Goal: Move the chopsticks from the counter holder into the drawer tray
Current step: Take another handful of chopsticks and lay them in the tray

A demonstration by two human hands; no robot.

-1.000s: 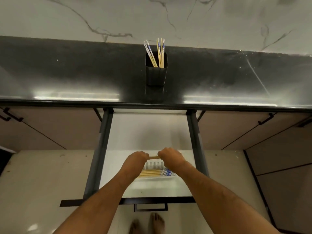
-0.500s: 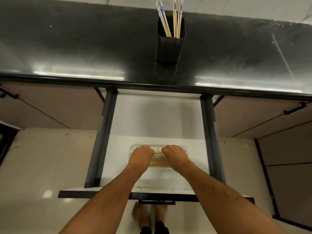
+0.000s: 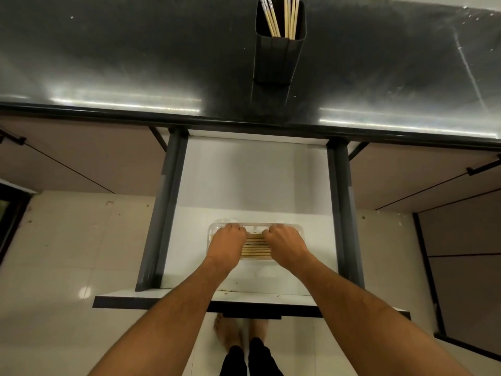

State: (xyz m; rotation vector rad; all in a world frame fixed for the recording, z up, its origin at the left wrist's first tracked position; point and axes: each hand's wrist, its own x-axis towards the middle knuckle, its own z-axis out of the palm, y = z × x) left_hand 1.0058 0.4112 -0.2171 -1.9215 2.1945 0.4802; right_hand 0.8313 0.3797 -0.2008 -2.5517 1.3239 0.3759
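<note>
Glossy dark counter point(image 3: 135, 63); clear plastic tray point(image 3: 296, 228); wooden chopsticks point(image 3: 256, 246)

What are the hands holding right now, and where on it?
Both the left hand and right hand rest on the chopsticks in the tray, covering their ends; an actual grip cannot be told.

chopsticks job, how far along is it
Done: a row of chopsticks already lies in the clear tray in the open drawer. In hand: left hand and right hand rest on that row. Left: several chopsticks stand in the black holder on the counter.
</note>
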